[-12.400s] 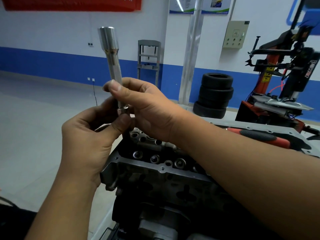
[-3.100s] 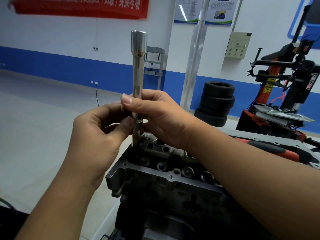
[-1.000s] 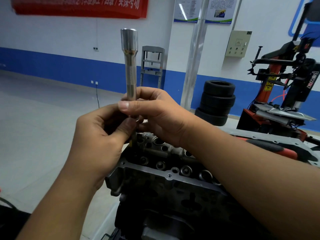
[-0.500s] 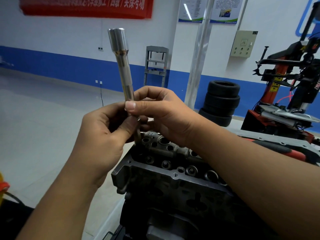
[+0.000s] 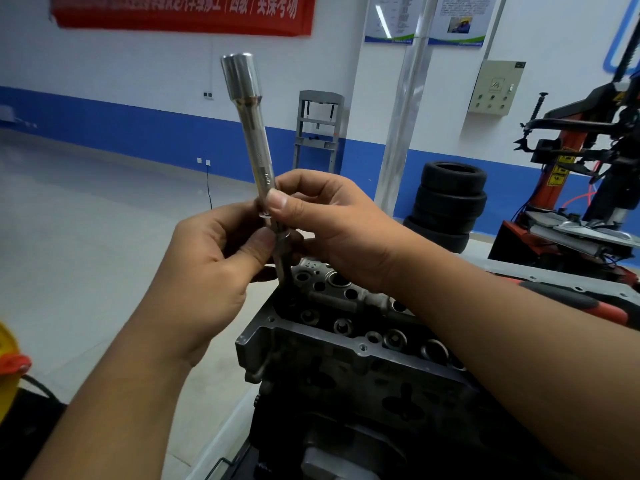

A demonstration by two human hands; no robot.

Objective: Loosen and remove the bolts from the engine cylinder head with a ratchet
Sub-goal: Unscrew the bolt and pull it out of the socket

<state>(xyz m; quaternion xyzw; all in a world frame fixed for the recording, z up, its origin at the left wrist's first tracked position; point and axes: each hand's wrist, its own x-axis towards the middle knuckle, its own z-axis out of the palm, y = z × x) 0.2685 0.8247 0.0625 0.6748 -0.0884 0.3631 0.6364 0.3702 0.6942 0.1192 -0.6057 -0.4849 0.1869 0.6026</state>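
Note:
A long chrome socket extension (image 5: 251, 133) stands nearly upright above the far left corner of the grey engine cylinder head (image 5: 346, 344), its wide end up and tilted a little to the left. Its lower tip sits on a thin bolt shank (image 5: 284, 268) that runs down into the head. My left hand (image 5: 207, 271) pinches the joint between extension and bolt with thumb and fingers. My right hand (image 5: 332, 226) grips the same spot from the right, thumb across the shaft. A red and black ratchet handle (image 5: 595, 306) lies behind my right forearm.
Stacked tyres (image 5: 446, 206) stand on the floor behind the engine. A red tyre-changing machine (image 5: 581, 188) is at the right. A grey metal frame (image 5: 317, 129) and a silver pillar (image 5: 398, 133) stand by the blue-striped wall. A yellow object (image 5: 7, 368) shows at the left edge.
Over the last second both hands kept their pinch low on the extension, and it leaned from nearly upright to tilted left. The bolt shank shows a little more below my fingers.

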